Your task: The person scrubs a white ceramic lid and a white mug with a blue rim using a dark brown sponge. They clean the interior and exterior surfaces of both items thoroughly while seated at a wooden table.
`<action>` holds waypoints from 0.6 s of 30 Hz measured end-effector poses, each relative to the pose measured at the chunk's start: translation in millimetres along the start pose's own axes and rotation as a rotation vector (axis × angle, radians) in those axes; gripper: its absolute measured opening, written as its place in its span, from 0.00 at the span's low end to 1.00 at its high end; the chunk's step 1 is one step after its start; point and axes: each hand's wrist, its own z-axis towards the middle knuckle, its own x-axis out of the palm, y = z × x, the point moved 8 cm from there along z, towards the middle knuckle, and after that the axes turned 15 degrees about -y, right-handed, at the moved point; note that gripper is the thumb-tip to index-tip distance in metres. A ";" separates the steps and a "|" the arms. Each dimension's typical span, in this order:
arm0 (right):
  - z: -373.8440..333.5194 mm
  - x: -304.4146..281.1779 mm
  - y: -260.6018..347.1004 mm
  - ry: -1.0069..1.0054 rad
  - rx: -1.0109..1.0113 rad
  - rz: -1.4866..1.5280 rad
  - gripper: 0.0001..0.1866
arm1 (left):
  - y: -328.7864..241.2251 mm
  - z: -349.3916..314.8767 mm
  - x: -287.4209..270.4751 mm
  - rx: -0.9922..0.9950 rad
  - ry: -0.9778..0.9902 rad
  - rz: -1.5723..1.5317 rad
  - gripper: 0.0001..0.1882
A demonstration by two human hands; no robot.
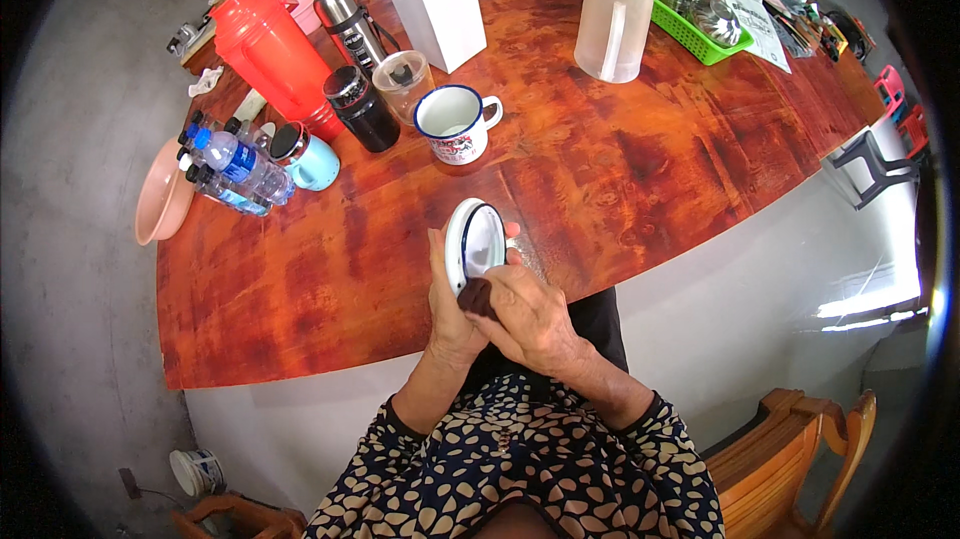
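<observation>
Over the near edge of the table, my left hand (449,317) grips a round white enamel lid (483,242) with a dark blue ring, tilted on its side. My right hand (532,311) is closed on a dark brown cloth (478,299), which is against the lid's lower edge. Some fingertips show behind the lid's right side. A white enamel mug (459,147) with a blue rim and red print stands uncovered just beyond my hands, its handle to the right.
Left of the mug stand a clear cup (404,89), a black jar (362,111), a light blue mug (312,161), several plastic bottles (240,161) and a red thermos jug (270,49). Farther back are a white box (437,14), a plastic pitcher (613,24) and a green basket (700,39).
</observation>
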 end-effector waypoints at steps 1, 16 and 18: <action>-0.6 -1.0 2.6 0.017 0.001 -0.004 0.20 | -2.7 -2.2 2.9 0.033 0.021 -0.006 0.34; 45.2 -13.8 11.1 -0.085 0.058 -0.022 0.17 | 6.8 -2.0 -21.3 -0.005 -0.041 -0.044 0.27; 29.2 -7.9 19.3 -0.023 -0.030 0.055 0.17 | 1.4 -8.4 2.3 -0.005 0.330 -0.112 0.30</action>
